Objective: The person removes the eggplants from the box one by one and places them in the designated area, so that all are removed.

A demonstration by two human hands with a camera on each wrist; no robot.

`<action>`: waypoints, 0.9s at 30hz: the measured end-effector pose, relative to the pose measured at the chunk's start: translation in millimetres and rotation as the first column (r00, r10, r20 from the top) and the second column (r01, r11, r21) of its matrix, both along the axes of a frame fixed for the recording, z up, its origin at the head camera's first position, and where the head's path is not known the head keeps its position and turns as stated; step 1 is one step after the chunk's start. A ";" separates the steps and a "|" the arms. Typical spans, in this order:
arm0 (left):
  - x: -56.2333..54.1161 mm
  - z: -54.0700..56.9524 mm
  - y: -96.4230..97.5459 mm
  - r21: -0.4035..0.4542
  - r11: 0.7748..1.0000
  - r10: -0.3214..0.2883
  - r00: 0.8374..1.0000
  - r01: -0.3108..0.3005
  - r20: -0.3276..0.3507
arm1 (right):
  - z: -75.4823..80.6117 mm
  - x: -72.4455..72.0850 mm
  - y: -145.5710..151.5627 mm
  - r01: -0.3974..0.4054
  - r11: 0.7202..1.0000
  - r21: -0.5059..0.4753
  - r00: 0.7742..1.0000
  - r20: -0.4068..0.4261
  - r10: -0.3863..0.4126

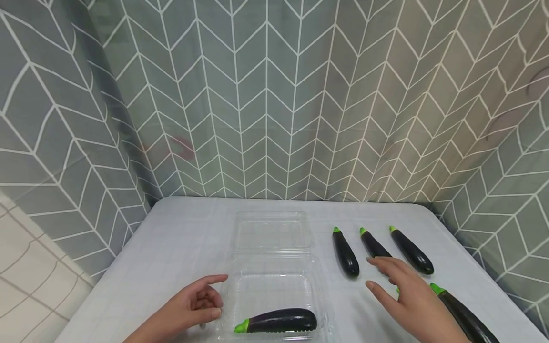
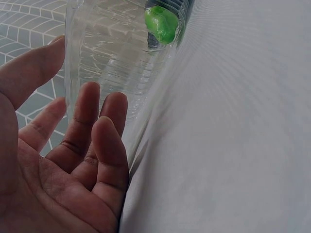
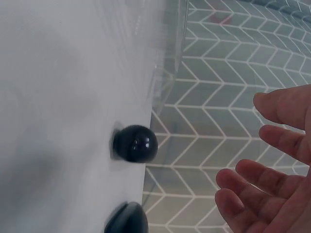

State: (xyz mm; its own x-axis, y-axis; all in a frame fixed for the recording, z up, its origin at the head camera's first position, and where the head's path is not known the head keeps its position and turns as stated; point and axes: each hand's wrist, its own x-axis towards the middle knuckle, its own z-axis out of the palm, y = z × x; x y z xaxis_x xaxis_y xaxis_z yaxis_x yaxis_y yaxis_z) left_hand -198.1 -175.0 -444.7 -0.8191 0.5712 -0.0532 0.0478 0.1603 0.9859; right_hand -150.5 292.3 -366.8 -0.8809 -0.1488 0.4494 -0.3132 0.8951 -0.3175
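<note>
A clear plastic clamshell box (image 1: 274,286) lies with its lid folded back, and one dark eggplant (image 1: 283,320) rests across the near side of its base. My left hand (image 1: 188,305) is at the box's left edge, fingers loosely bent, with nothing in its grasp. In the left wrist view the eggplant's green stem (image 2: 162,24) shows through the plastic. My right hand (image 1: 407,297) hovers above the eggplants on the right, fingers spread and holding nothing. Beneath it, a middle eggplant (image 1: 374,243) is partly covered, and another's green tip peeks out by the thumb.
Left of the hand stands an eggplant (image 1: 345,252); farther right lies another eggplant (image 1: 411,250). One more eggplant (image 1: 465,314) lies near the right front, beside the wrist. A white cloth (image 1: 180,233) covers the table, and a chevron-patterned curtain (image 1: 279,105) encloses it.
</note>
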 end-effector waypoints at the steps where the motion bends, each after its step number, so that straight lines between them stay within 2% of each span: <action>1: -0.1 0.2 0.1 -0.001 1.000 0.001 1.000 -0.001 -0.001 | 0.3 -1.2 -1.9 -0.005 1.000 0.006 1.000 0.001 0.005; 8: -0.7 0.6 0.8 0.007 1.000 -0.005 1.000 0.005 -0.007 | 0.3 -8.2 -15.1 -0.072 0.997 0.025 0.997 -0.037 0.073; 18: -0.5 -1.2 0.2 0.010 1.000 0.000 1.000 0.000 0.004 | 3.5 -17.6 -38.4 -0.126 0.990 0.066 0.992 0.003 0.126; 27: -1.4 -2.9 -0.4 0.007 1.000 0.001 1.000 -0.001 0.002 | 0.7 -23.5 -58.2 -0.195 0.979 0.057 0.980 0.059 0.192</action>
State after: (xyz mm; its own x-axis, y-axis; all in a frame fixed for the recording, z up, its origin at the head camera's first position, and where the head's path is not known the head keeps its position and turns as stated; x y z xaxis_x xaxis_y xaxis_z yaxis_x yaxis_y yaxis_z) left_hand -199.5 -175.4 -447.6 -0.8193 0.5711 -0.0510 0.0459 0.1539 0.9870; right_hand -174.0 234.1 -366.2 -0.8551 -0.3450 0.3870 -0.4664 0.8378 -0.2837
